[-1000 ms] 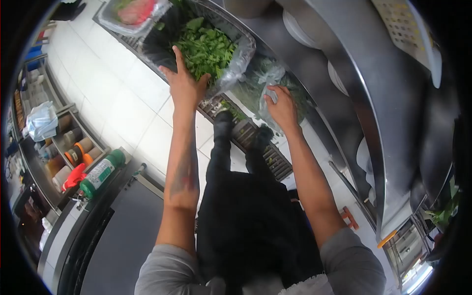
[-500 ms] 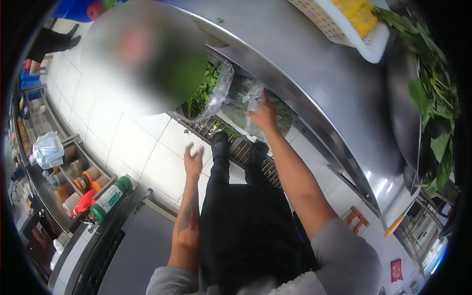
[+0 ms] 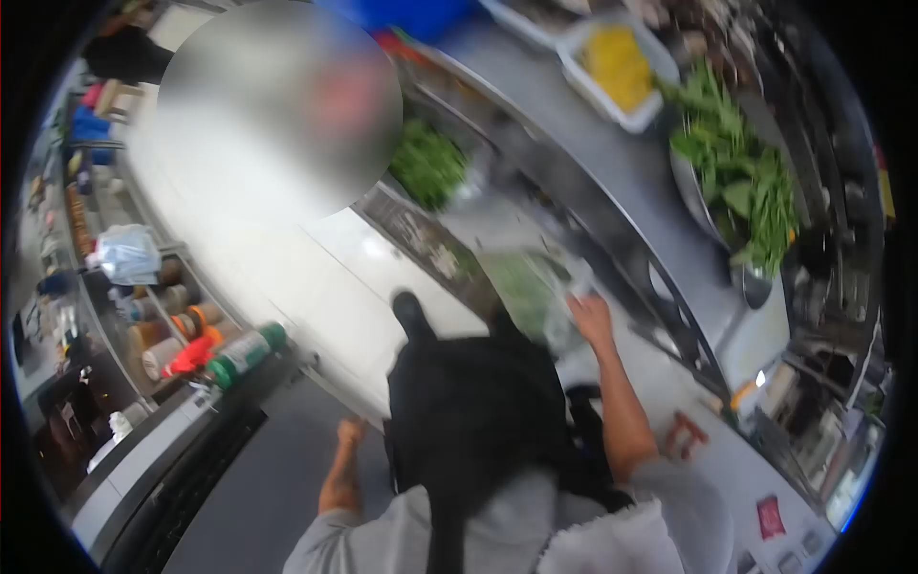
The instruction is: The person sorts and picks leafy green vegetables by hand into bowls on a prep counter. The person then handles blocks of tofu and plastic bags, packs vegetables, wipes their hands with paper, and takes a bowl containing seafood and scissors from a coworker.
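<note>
My right hand (image 3: 590, 318) is closed on the gathered top of a clear plastic bag (image 3: 521, 292) with pale green contents, probably leafy greens. The bag is beside my right leg, close to the floor, and blurred. My left hand (image 3: 352, 432) is drawn back beside my left hip, over a grey surface (image 3: 277, 469). Its fingers look curled in, and nothing shows in them. Further ahead, a heap of fresh green herbs (image 3: 427, 165) lies by the floor drain grate (image 3: 421, 239).
On the steel counter (image 3: 622, 177) to the right stand a white basket of yellow food (image 3: 617, 72) and a bowl of leafy greens (image 3: 741, 182). A green bottle (image 3: 247, 354) and jars line the left side. A red stool (image 3: 686, 435) is at lower right.
My right hand has closed on the plastic bag and drawn it back toward me, away from the herbs. The left hand has pulled back to my hip, its fingers now curled. The view has shifted.
</note>
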Action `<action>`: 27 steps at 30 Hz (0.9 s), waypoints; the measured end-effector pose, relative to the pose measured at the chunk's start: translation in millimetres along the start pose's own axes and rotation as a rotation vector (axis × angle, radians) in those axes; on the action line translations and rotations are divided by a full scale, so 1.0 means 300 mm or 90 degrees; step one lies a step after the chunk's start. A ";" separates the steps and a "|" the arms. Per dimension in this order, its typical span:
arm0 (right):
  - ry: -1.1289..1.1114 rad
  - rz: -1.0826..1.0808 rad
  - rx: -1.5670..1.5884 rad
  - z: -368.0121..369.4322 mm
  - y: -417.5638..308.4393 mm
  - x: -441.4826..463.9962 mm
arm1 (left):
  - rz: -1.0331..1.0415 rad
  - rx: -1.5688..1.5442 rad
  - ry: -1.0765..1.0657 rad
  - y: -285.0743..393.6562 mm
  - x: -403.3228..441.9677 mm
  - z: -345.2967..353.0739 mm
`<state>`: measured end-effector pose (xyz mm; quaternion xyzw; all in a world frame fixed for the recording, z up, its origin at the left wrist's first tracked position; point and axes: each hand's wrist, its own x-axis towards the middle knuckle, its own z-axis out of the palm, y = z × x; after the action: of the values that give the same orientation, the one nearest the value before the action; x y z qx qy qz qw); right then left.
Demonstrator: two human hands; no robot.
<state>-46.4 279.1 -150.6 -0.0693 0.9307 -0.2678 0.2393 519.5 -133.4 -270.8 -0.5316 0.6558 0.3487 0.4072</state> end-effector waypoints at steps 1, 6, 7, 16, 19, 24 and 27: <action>0.088 -0.042 0.019 0.009 0.019 -0.031 | 0.192 0.234 0.068 0.031 0.045 -0.026; -0.077 0.058 -0.144 0.045 0.242 -0.057 | 0.160 -0.137 0.152 0.241 0.134 -0.373; 0.032 0.041 -0.253 0.070 0.142 -0.119 | 0.202 -0.203 0.216 0.263 0.142 -0.426; 0.188 0.258 -0.147 -0.126 0.266 -0.449 | 0.274 -0.207 0.121 0.068 0.162 -0.879; 0.215 0.209 -0.169 -0.192 0.179 -0.504 | 0.100 -0.294 0.087 0.259 0.175 -0.893; 0.152 0.173 -0.076 -0.131 0.018 -0.463 | 0.303 -0.044 0.004 0.687 0.040 -0.909; 0.098 0.102 -0.073 0.054 0.076 -0.324 | 0.415 0.023 0.016 0.933 0.008 -0.893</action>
<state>46.5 315.8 -135.1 0.0128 0.9626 -0.1989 0.1833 200.9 -319.1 -152.2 -0.2907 0.8023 0.4427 0.2755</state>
